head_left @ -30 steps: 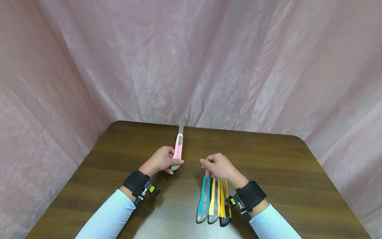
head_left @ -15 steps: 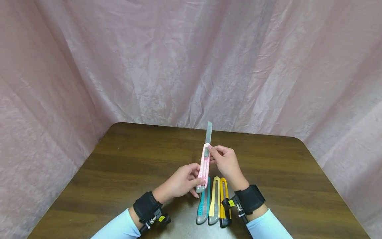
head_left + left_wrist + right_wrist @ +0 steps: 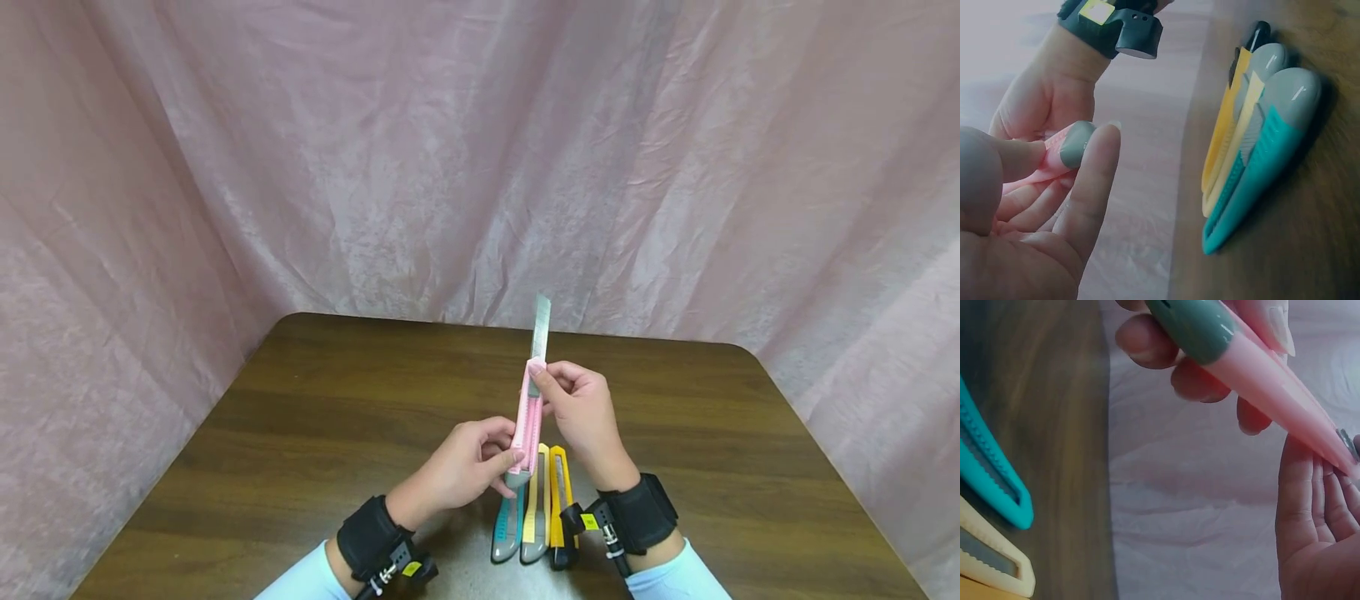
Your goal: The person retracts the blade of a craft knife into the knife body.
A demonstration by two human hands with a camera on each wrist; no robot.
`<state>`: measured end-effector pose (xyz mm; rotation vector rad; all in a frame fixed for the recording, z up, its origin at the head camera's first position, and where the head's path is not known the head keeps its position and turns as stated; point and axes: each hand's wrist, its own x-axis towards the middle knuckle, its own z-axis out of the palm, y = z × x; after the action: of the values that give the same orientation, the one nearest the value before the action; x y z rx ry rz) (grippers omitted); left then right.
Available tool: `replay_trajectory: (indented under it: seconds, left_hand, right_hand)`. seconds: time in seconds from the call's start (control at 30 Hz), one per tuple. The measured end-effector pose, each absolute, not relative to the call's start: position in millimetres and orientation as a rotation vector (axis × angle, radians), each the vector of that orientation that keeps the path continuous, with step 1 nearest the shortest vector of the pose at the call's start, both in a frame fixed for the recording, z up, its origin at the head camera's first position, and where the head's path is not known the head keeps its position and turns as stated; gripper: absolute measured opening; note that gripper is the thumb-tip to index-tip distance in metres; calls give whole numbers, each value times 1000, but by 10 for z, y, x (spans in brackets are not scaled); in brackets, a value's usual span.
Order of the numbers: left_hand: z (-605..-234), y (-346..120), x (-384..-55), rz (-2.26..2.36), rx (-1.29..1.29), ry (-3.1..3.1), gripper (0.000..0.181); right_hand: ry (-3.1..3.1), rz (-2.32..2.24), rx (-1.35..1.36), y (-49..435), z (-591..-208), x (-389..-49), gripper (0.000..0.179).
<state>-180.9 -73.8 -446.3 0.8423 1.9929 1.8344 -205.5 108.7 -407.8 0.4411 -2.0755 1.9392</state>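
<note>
A pink utility knife (image 3: pixel 528 425) with a grey end cap is held up between both hands, its long blade (image 3: pixel 541 327) extended and pointing away. My left hand (image 3: pixel 476 458) pinches the lower end near the grey cap, thumb on top. Near the blade end, my right hand (image 3: pixel 581 408) grips the body, with its thumb on the grey slider. In the left wrist view the grey cap (image 3: pixel 1077 144) shows between the left fingers. From the right wrist view, the pink body (image 3: pixel 1272 394) slants down toward the right hand's fingers.
Below the hands, a teal utility knife (image 3: pixel 507 533), a pale yellow utility knife (image 3: pixel 535 525) and an orange-yellow utility knife (image 3: pixel 558 533) with a black end lie side by side on the brown wooden table (image 3: pixel 360 375). A pink curtain (image 3: pixel 450 167) hangs behind the table.
The left hand has brought the pink utility knife rightward to the right hand, which moved up and now grips its blade end. The knife has since shifted slightly right.
</note>
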Motion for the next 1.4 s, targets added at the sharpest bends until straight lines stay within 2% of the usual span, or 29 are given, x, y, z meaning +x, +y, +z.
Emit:
replay_trajectory:
  seconds: [0.37,0.73,1.13,1.4]
  left_hand:
    - [-4455,-748,-1800,1875,890,2004,21]
    - [-4479,-741,-1839,1908,918,2015,22]
    - [-4504,-736,-1887,1915,950,2082,25]
    - [-4270,-738,-1777,1892,936,2118,25]
  right_hand:
    - [-2131,1884,472,1092,-4060,-2096,21]
    - [-2087,1823,580,1092,-4063,-2122,15]
    - [-2133,1747,580,1050,-3965,-2073,21]
    - [-2119,1728,578,997,-3801,-1954,19]
